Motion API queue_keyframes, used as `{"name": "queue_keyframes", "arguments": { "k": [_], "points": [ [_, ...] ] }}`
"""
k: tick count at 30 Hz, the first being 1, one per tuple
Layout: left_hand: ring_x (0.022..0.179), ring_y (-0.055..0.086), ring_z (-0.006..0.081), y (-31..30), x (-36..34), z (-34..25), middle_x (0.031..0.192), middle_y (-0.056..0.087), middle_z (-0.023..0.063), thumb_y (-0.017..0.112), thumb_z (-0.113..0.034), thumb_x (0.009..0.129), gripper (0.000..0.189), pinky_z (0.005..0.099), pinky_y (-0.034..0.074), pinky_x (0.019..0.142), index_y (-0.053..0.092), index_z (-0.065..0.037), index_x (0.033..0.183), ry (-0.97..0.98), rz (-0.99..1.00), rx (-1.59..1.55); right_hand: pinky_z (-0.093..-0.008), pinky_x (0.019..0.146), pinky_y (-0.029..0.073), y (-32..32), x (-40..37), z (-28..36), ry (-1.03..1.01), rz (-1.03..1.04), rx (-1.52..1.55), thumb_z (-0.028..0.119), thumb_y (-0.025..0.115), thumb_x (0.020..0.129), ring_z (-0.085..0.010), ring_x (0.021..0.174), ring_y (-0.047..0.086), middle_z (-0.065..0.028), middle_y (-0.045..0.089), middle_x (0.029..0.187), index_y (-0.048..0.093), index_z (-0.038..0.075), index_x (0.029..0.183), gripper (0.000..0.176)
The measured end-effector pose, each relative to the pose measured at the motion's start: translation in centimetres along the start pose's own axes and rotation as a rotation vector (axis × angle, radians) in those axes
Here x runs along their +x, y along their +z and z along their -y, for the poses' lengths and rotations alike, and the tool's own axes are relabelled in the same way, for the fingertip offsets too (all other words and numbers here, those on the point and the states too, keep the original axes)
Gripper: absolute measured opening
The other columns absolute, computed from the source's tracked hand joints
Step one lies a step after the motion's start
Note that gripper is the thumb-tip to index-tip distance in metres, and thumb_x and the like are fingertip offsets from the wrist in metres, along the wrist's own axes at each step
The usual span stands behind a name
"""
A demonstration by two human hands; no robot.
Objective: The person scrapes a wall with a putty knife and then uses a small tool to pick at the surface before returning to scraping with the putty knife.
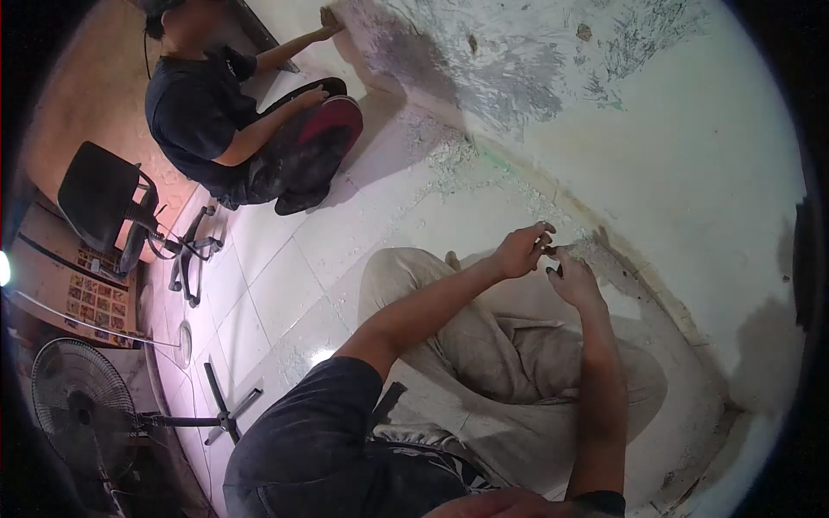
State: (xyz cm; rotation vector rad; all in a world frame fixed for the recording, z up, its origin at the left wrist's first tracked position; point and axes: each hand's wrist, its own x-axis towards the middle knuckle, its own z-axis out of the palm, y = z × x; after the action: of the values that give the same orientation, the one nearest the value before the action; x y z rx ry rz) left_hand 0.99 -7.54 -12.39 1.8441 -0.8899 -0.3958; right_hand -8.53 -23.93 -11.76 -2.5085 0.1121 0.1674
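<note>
My left hand (521, 251) reaches out over my crossed legs, its fingers bent and drawn together. Close beside it is my right hand (577, 281), with thumb and fingers curled inward. Between the fingertips of both hands shows a small dark, thin thing (553, 249), too small to name. The hands are near the foot of a pale wall (691, 181), above a floor strip with white flakes. My grey dusty trousers (509, 354) fill the space below the hands.
Another person (216, 112) squats at the upper left, one hand against the scraped wall patch (509, 69). Paint flakes (449, 155) litter the tiled floor (285, 259) along the wall. An office chair (99, 194) and a fan (82, 393) stand at left.
</note>
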Motion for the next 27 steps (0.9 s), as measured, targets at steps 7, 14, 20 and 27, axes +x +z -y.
{"name": "queue_keyframes", "arguments": {
  "k": [7,14,20,27],
  "points": [
    [0.066,0.068,0.0212,0.5,0.1,1.5,0.115,0.055,0.021,0.041,-0.02,0.102,0.038,0.0298,0.054,0.051,0.032,-0.005,0.136,-0.104,0.006,-0.252,-0.0467,0.076,0.05,0.5,0.1,0.1,-0.057,-0.069,0.114,0.016,0.063,0.084,-0.0341,0.081,0.066,-0.0171,0.067,0.085,0.051,0.01,0.122,0.041],
    [0.07,0.068,0.0221,1.5,0.2,2.8,0.124,0.053,0.0238,0.041,-0.016,0.102,0.044,0.0291,0.056,0.055,0.025,-0.008,0.142,-0.173,0.005,-0.306,-0.0475,0.074,0.05,1.9,0.3,-0.7,-0.165,-0.101,0.114,0.014,0.065,0.081,-0.0345,0.079,0.066,-0.0172,0.065,0.081,0.049,0.008,0.124,0.046],
    [0.073,0.068,0.0239,1.2,-0.2,1.4,0.127,0.052,0.0276,0.04,-0.006,0.098,0.047,0.0314,0.058,0.057,0.025,-0.007,0.142,-0.095,0.048,-0.3,-0.0464,0.075,0.05,2.3,0.6,-0.9,-0.139,-0.1,0.067,0.015,0.065,0.082,-0.0358,0.081,0.066,-0.0164,0.066,0.08,0.048,0.009,0.125,0.046],
    [0.067,0.067,0.0226,0.8,-0.3,0.4,0.127,0.054,0.0245,0.042,0.004,0.092,0.053,0.0324,0.057,0.057,0.029,-0.007,0.142,-0.025,0.138,-0.182,-0.0489,0.079,0.049,0.5,-0.2,0.6,-0.056,-0.018,0.109,0.015,0.063,0.084,-0.0359,0.083,0.066,-0.0162,0.066,0.082,0.048,0.009,0.122,0.041]
  ]
}}
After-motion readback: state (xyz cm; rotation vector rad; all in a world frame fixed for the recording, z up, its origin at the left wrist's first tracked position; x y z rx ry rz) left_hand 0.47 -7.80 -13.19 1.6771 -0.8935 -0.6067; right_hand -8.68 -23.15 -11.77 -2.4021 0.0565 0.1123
